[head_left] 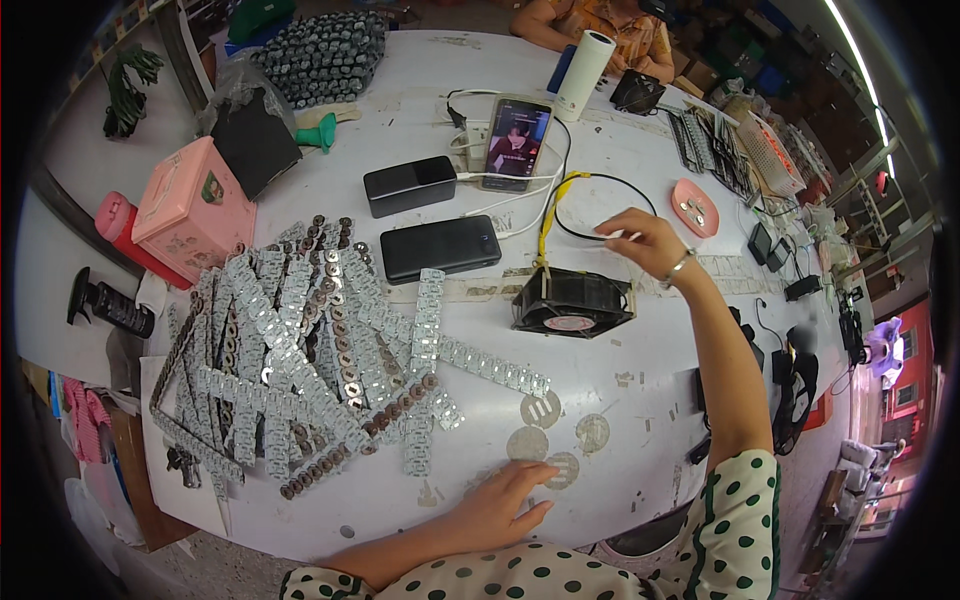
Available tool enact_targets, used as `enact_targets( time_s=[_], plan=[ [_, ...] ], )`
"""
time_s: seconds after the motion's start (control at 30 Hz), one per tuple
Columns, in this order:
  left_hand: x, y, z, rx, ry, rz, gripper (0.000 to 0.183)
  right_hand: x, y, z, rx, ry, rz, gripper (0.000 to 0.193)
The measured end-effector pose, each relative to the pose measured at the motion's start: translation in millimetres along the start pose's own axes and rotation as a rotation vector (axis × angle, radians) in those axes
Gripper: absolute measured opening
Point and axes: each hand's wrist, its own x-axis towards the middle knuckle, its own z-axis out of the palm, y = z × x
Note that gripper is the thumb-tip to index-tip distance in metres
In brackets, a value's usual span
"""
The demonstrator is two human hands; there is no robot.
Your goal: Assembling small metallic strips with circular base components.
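Observation:
My left hand (505, 503) rests on the white table near its front edge, fingers stretched and apart, nothing in it. The fingertips lie beside round grey marks (563, 470) on the tabletop. My right hand (648, 243) reaches over the table with loosely bent fingers, apart, beside a looped black cable (622, 182); whether the fingertips touch it is unclear. Just below that hand stands a black square cooling fan (572, 303) with a yellow-wrapped cord (546, 228). To the left, a tangled heap of shiny metal strips (300, 340) spreads out, some lined with brown round pieces.
Two black power banks (440, 248) lie behind the heap, beside a propped phone (516, 145) with white cables. A pink box (195, 210) stands at the left. A pink dish (694, 207) holds small round pieces. Across the table sits another person (610, 35) near a white cylinder (585, 75).

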Motion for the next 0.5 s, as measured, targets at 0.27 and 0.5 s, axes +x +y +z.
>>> enact_targets(
  time_s=[0.27, 0.5],
  plan=[
    [0.0, -10.9, -3.8, 0.068, -0.129, -0.021, 0.042, 59.8, -6.1, 54.6, -0.139, -0.332, -0.349, 0.025],
    [1.7, -14.3, -5.1, 0.079, -0.098, 0.055, 0.039, 41.8, 21.8, 28.5, -0.454, -0.215, -0.425, 0.015]
  ],
)
